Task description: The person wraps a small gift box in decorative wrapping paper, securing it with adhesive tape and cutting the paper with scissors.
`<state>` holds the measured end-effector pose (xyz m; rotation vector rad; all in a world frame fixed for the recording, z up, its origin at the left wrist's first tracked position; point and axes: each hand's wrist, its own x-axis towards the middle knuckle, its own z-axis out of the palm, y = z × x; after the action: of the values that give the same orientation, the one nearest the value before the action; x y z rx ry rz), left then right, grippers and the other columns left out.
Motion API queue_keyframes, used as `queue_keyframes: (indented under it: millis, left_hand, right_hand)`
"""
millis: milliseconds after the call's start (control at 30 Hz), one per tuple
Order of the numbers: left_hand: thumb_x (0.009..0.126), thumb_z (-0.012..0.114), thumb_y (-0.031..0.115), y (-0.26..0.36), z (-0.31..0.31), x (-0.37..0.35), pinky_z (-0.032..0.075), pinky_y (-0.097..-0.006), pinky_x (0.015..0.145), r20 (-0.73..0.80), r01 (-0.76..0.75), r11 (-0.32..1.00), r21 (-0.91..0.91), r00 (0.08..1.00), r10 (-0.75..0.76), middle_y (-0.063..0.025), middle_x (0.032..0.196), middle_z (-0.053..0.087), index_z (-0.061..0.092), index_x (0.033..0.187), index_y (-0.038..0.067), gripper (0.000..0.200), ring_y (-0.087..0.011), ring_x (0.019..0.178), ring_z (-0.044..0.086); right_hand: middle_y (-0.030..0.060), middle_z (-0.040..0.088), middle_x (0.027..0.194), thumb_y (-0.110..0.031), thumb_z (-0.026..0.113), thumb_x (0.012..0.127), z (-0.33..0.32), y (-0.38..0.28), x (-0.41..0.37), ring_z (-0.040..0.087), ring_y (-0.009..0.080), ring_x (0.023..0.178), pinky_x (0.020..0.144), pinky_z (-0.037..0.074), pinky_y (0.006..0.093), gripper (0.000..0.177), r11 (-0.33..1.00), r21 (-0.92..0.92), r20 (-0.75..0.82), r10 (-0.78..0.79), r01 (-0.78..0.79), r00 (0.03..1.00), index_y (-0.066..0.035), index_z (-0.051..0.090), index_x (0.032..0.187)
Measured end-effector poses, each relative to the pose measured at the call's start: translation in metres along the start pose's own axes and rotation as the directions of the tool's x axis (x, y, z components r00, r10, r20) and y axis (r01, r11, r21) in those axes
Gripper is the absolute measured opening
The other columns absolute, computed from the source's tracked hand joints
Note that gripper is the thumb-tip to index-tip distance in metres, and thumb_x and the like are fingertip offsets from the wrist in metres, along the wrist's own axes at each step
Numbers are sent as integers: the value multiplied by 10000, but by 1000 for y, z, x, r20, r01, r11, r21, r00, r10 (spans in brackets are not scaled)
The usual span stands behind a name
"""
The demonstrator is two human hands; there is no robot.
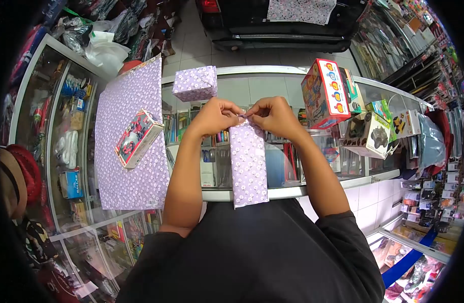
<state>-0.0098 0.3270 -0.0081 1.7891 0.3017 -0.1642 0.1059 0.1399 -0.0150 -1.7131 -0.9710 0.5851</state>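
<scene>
Fingers [232, 106] of the left hand [216, 117] and right hand [278, 117] pinch the far end of the floral-wrapped package [249, 164]. From there its long axis runs back across the near edge of the tabletop [287, 192]. Both hands are about equally near, one per side.

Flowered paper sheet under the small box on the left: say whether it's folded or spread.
Spread: the sheet lies opened out wide, flowered side up, with the small box on top.

A shop: glass counter [292, 192], stocked display case [80, 58]
</scene>
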Motion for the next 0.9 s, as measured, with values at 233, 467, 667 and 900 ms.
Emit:
queue_keyframes:
  millis: [233, 467, 667, 900]
  left_hand:
    - [860, 748, 156, 5, -2, -6, 422, -182, 527, -83, 24, 977, -213, 996, -43, -14, 797, 695, 710, 1031, -20, 248, -24, 617, 559]
    - [861, 741, 117, 11, -2, -9, 548, -238, 560, -168, 23, 936, -350, 982, -87, -73, 846, 702, 695, 1025, -66, 250, -96, 673, 653]
    - [900, 712, 347, 1, 0, -2, 556, -378, 863, -216, -178, 609, -773, 976, 12, -115, 1107, 673, 576, 1236, -39, 529, -174, 1034, 656]
    - [867, 507, 723, 31, 43, -15, 418, -586, 1036, -121, -267, 316, -910, 902, 414, -178, 1317, 540, 310, 1495, 101, 906, -332, 1202, 552]
  right_hand:
    - [188, 690, 925, -269, 796, 777, -23, -57, -30, 672, 209, 678, 624, 524, 321, 545, 954, -298, -72, -51, 27, 996, 43, 617, 1187]
    - [310, 624, 1103, -552, 879, 597, -7, -85, -95, 662, 440, 931, 816, 533, 450, 1153, 880, -473, 51, 71, -38, 996, 49, 345, 1423]
    - [329, 539, 1246, -293, 817, 617, 31, -84, -97, 598, 447, 1112, 939, 500, 430, 1031, 916, -367, -203, 90, -161, 975, 92, 312, 1429]
    - [308, 502, 1325, -306, 882, 603, 33, -95, -85, 536, 382, 1234, 1001, 463, 429, 1087, 973, -226, -201, -104, 58, 974, 87, 315, 1443]
